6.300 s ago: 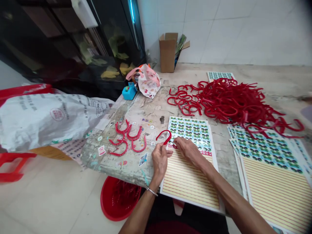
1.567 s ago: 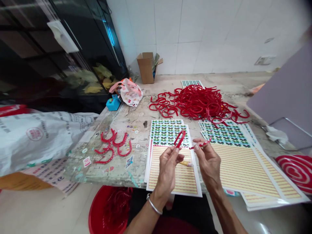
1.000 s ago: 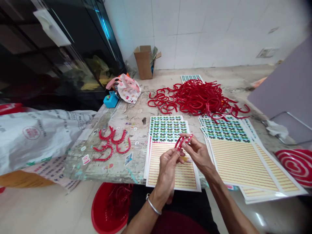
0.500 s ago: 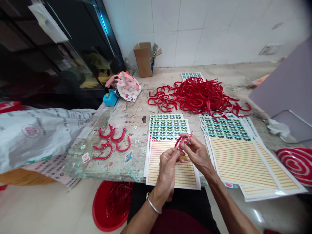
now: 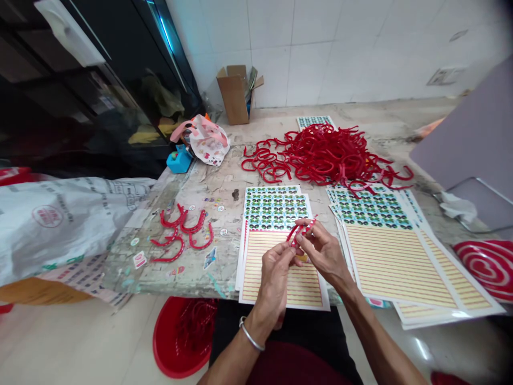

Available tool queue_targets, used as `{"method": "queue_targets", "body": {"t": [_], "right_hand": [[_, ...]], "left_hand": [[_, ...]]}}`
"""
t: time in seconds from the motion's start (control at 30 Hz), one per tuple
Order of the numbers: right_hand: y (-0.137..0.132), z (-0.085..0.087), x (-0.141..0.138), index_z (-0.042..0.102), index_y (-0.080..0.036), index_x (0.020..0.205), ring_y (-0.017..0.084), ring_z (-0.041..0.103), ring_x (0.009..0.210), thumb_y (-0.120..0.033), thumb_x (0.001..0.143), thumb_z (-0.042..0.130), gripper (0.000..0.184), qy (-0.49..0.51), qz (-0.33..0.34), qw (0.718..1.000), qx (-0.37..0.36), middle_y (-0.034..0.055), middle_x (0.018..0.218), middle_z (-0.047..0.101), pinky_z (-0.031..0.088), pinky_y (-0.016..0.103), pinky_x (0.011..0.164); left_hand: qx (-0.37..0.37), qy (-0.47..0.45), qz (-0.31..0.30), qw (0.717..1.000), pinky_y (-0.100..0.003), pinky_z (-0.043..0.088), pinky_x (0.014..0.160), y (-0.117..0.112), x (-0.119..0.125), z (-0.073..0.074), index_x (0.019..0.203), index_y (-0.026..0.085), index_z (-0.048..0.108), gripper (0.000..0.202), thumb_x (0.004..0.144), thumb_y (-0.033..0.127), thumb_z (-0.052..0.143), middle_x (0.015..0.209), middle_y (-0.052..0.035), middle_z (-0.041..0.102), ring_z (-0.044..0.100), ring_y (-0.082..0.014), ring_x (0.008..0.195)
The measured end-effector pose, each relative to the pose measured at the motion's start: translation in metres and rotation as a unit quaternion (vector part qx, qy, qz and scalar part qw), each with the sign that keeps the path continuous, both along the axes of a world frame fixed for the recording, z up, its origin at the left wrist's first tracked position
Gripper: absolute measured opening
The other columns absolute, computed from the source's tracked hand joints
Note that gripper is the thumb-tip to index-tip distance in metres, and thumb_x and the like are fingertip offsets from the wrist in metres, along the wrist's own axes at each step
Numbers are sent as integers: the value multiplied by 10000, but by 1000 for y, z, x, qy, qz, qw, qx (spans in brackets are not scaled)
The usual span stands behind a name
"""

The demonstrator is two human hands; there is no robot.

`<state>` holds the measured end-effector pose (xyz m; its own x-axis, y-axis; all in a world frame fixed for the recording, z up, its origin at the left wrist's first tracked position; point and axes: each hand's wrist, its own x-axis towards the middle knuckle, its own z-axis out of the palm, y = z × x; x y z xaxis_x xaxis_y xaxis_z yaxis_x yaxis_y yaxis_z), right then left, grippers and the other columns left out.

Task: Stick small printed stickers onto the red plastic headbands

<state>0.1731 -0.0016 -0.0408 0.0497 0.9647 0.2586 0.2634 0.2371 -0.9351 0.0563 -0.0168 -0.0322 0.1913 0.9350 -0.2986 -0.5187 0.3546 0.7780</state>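
Both my hands are closed on one curved red band (image 5: 292, 234) with a white-patterned strip along it. My left hand (image 5: 276, 267) pinches its lower end, and my right hand (image 5: 326, 250) grips the upper part; fingers hide much of it. Beneath my hands lies a sticker sheet (image 5: 276, 283), with green-and-blue pictures at the top and red-and-yellow strips below. Several red bands with white marks (image 5: 183, 248) rest on the table to the left. A large heap of plain red bands (image 5: 328, 155) sits beyond the sheet.
More sticker sheets (image 5: 393, 262) lie at the right, past the table edge. Below the front edge stands a red basin (image 5: 164, 342) holding red bands. At the back are a cardboard box (image 5: 233, 99), a pink-handled bag (image 5: 208, 141) and a blue tape dispenser (image 5: 179, 160).
The camera view has shifted slightly. My hands stay in nearly the same place, still holding the red band, with only tiny finger movement.
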Motion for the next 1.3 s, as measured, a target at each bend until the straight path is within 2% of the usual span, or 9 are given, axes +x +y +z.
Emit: {"method": "queue_targets", "body": {"t": [0.13, 0.47, 0.67, 1.3], "right_hand": [[0, -3, 1, 593, -185, 845, 134, 553, 830, -208, 832, 525, 73, -6, 5, 1000, 12, 62, 1075, 524, 475, 260, 725], [-1, -1, 5, 579, -207, 952, 112, 538, 759, -219, 848, 504, 129, 19, 22, 1000, 5, 56, 1070, 501, 470, 256, 688], [0, -2, 5, 558, -187, 795, 144, 535, 869, -208, 836, 517, 61, -8, 18, 1000, 16, 60, 1059, 504, 450, 271, 745], [-1, -5, 4, 551, -197, 769, 165, 553, 856, -238, 832, 511, 85, -51, -10, 998, 43, 70, 1028, 535, 478, 299, 720]], "left_hand": [[3, 3, -4, 1000, -218, 386, 607, 1, 0, -1, 785, 99, 655, 100, 741, 170, 600, 714, -39, 626, 495, -80, 583], [9, 12, -8, 1000, -221, 384, 608, 0, 0, -1, 743, 98, 642, 90, 755, 173, 593, 673, -30, 609, 494, -81, 576], [12, 10, -9, 1000, -228, 383, 617, 0, 1, -2, 753, 103, 640, 94, 765, 176, 581, 673, -23, 591, 488, -82, 574], [3, 11, -6, 1000, -225, 383, 625, -1, 2, -2, 723, 113, 648, 107, 745, 208, 606, 672, -19, 593, 482, -81, 574]]}}
